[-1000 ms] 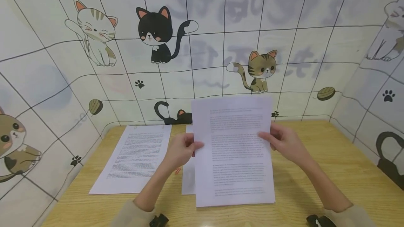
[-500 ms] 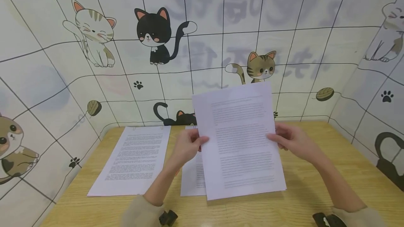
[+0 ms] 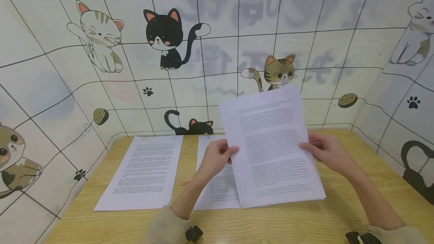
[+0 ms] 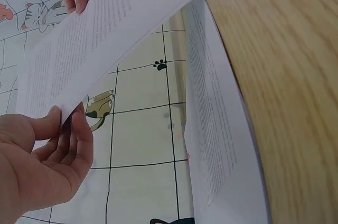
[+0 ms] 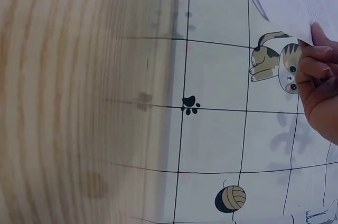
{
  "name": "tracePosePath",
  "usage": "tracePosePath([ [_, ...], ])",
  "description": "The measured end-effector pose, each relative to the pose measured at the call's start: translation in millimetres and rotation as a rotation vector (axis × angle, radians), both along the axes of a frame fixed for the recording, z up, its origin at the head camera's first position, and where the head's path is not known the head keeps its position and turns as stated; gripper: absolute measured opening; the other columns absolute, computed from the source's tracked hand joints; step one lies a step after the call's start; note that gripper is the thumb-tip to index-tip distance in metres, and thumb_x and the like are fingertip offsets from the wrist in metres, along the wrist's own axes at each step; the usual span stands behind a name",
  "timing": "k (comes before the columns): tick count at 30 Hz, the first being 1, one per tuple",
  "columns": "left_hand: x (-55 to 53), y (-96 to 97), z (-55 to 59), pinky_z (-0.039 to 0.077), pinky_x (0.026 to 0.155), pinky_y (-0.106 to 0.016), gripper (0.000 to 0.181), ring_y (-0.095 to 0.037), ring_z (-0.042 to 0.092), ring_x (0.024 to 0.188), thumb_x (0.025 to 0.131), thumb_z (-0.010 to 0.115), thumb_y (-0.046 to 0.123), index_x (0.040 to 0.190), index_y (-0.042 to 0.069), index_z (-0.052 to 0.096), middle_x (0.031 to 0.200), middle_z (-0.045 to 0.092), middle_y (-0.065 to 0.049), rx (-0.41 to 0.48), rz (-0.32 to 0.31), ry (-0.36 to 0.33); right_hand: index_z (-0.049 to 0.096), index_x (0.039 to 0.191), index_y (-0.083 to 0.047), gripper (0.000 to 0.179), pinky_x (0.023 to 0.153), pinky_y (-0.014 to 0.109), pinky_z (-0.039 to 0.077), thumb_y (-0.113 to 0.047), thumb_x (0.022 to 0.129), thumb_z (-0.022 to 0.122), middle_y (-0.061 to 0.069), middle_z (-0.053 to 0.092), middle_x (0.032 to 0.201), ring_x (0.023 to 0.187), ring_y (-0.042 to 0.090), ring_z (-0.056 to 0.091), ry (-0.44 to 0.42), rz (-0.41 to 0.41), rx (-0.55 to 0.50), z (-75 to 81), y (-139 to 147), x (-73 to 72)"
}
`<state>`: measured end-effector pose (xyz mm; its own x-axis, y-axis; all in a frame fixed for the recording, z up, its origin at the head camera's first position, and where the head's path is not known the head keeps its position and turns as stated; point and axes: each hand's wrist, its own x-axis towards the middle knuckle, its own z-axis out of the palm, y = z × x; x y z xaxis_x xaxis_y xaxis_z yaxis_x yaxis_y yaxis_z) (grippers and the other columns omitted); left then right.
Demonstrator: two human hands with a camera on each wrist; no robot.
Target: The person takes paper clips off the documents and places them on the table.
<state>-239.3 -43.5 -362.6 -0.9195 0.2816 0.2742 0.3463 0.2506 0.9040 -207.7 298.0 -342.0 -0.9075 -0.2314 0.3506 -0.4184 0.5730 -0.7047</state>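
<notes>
Both hands hold a thin set of printed sheets (image 3: 271, 153) up over the table, tilted with its right side higher. My left hand (image 3: 217, 157) pinches the left edge between thumb and fingers; my right hand (image 3: 327, 151) pinches the right edge in the same way. In the left wrist view, the thumb and fingers of the left hand (image 4: 47, 155) close over the paper's edge. A second printed stack (image 3: 218, 183) lies behind the held sheets, which hide its right part. Close to the left forearm lies a red paper clip (image 3: 185, 183).
Another printed stack (image 3: 142, 172) lies at the left of the wooden table (image 3: 356, 183), with small clips along its top edge. A small clip (image 3: 208, 136) also sits on the top edge of the middle stack. A cat-printed cloth wall (image 3: 223, 67) closes off the back and sides.
Both hands have moved right with the held sheets, which have risen and tilted from nearly upright. More of the middle stack and the red paper clip now show.
</notes>
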Motion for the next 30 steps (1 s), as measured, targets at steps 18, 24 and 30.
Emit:
tracePosePath([
  [18,5.8,45.7,-14.4,0.05,0.054,-0.019,0.01,-0.018,0.065,0.057,0.093,0.07,0.003,0.085,-0.001,0.067,0.068,0.063,-0.002,-0.055,-0.039,-0.052,0.064,0.118,0.0,0.036,0.064,0.019,0.046,-0.032,0.101,0.063,0.013,0.072,0.094,0.075,0.01,0.063,-0.011,-0.229,0.082,-13.2,36.9,-3.5],
  [24,3.3,61.1,-19.6,0.055,0.058,-0.02,0.002,-0.015,0.067,0.061,0.092,0.067,-0.003,0.092,-0.005,0.066,0.075,0.061,-0.002,-0.043,-0.028,-0.065,0.065,0.114,0.001,0.036,0.062,0.021,0.044,-0.032,0.101,0.064,0.012,0.072,0.092,0.073,0.007,0.06,-0.018,-0.275,0.124,-17.1,48.4,-5.2],
  [30,1.7,75.3,-21.7,0.055,0.058,-0.02,0.004,-0.013,0.066,0.059,0.091,0.069,-0.002,0.093,-0.005,0.068,0.073,0.064,0.0,-0.012,-0.034,-0.082,0.067,0.108,0.002,0.031,0.059,0.024,0.049,-0.029,0.1,0.066,0.014,0.073,0.091,0.072,0.003,0.062,-0.008,-0.285,0.124,-23.5,64.2,-10.7],
])
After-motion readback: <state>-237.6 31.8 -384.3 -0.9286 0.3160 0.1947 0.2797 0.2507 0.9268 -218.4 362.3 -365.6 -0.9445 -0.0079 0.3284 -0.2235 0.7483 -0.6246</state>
